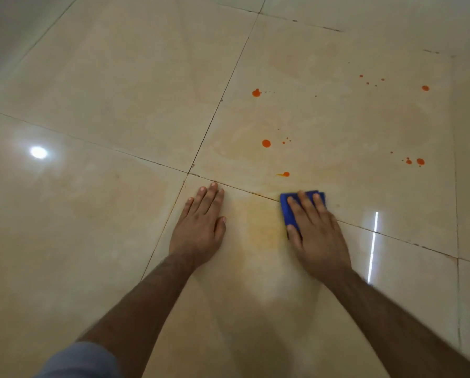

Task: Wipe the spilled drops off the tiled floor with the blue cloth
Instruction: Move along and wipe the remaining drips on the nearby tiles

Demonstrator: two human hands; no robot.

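Observation:
A folded blue cloth (287,211) lies flat on the beige tiled floor (119,105), over a grout line. My right hand (314,233) presses down on it with straight, spread fingers and covers most of it. My left hand (201,227) rests flat on the floor to the left, fingers together, holding nothing. Between the hands a faint yellowish smear (263,227) marks the tile. Several orange drops dot the tile beyond the cloth: one with a short streak (285,174) just past the cloth, a round one (266,143), one farther off (256,93), and a pair at the right (420,161).
More small orange specks (425,88) lie at the far right. Dark grout lines (214,113) cross the glossy floor. Light reflections (38,152) show at the left and as a bright strip (373,246) at the right.

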